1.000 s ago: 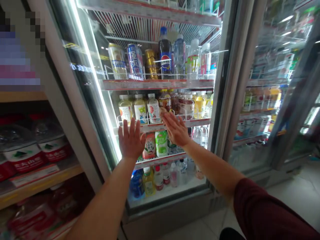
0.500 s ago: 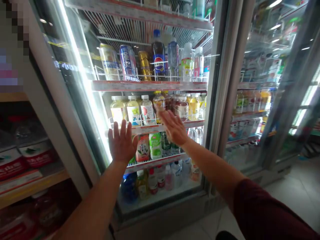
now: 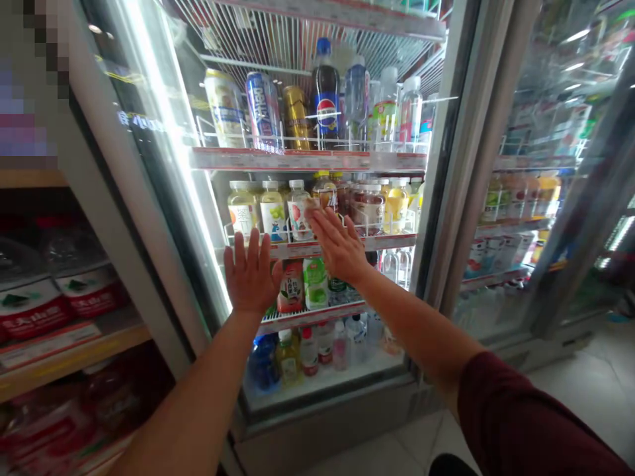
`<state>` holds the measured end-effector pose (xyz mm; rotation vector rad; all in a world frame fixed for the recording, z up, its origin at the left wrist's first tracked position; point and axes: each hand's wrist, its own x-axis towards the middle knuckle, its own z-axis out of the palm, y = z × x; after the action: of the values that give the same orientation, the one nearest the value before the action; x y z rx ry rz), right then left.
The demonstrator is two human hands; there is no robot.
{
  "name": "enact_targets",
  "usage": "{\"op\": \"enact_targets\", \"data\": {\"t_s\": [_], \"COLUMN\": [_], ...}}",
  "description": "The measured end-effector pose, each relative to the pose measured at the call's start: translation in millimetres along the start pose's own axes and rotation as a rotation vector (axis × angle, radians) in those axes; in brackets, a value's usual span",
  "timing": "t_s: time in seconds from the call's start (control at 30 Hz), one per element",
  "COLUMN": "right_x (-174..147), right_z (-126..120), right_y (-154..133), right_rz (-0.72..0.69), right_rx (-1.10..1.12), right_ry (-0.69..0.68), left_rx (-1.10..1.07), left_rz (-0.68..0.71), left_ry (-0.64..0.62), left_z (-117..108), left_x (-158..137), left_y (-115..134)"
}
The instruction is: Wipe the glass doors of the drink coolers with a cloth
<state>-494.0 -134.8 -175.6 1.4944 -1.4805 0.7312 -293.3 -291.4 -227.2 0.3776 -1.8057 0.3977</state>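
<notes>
Both my arms stretch toward a lit drinks fridge with a glass door. My left hand (image 3: 252, 274) is raised with spread fingers and holds nothing; it covers part of the lower shelves beside a red carton (image 3: 290, 288) and a green carton (image 3: 315, 283). To its right, my right hand (image 3: 338, 246) is tilted, fingers stretched out, with nothing in it. It overlaps the shelf of juice bottles, near a white-capped bottle (image 3: 298, 210) and a yellow-capped bottle (image 3: 325, 190). Whether either palm touches the glass I cannot tell.
Above stand a cola bottle (image 3: 326, 92), a gold can (image 3: 297, 118) and a blue can (image 3: 261, 109). Several bottles fill the fridge floor, among them a red-capped one (image 3: 308, 354). Packed bottles (image 3: 30, 291) sit on a left rack. Another fridge (image 3: 516, 231) stands right.
The view has shifted, so the fridge shelves sit slightly higher and further right. My right hand now appears nearer my left. Both hands stay empty with fingers extended.
</notes>
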Motion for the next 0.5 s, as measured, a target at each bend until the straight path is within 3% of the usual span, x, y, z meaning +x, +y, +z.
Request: {"op": "enact_targets", "data": {"t_s": [0.13, 0.2, 0.27, 0.4, 0.5], "right_x": [9, 9, 7, 4, 7], "right_z": [-9, -5, 5, 23, 14], "right_y": [40, 35, 7, -66, -81], "right_rz": [0.372, 0.414, 0.338, 0.184, 0.183], "right_rx": [-0.064, -0.076, -0.041, 0.132, 0.245], "right_ry": [0.404, 0.449, 0.349, 0.02, -0.158], "left_rx": [0.06, 0.09, 0.097, 0.033, -0.051], "left_rz": [0.079, 0.102, 0.115, 0.171, 0.319], "left_ry": [0.064, 0.097, 0.101, 0.071, -0.019], "left_z": [1, 0, -2, -6, -3], "left_x": [0, 1, 1, 0, -2], "left_y": [2, 1, 0, 5, 21]}}
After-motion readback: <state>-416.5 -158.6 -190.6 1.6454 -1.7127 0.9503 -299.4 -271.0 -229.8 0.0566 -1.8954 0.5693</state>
